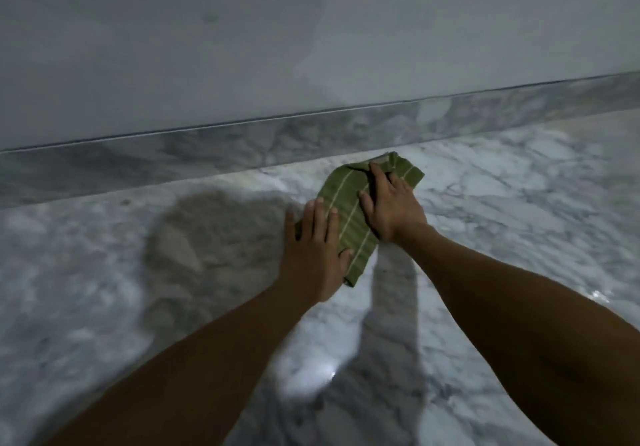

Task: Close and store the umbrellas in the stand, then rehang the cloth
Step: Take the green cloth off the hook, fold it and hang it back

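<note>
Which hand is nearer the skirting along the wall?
Right. The right hand lies on the far end of the cloth, close to the skirting. The left hand presses the cloth's near end, farther from it.

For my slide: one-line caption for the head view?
Both hands, left and right, press a green striped cloth flat on the marble floor.

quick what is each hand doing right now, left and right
Left hand: open, fingers straight, lying flat on the near end of the green striped cloth on the marble floor.
Right hand: open, fingers spread, pressing on the cloth's far end.
</note>
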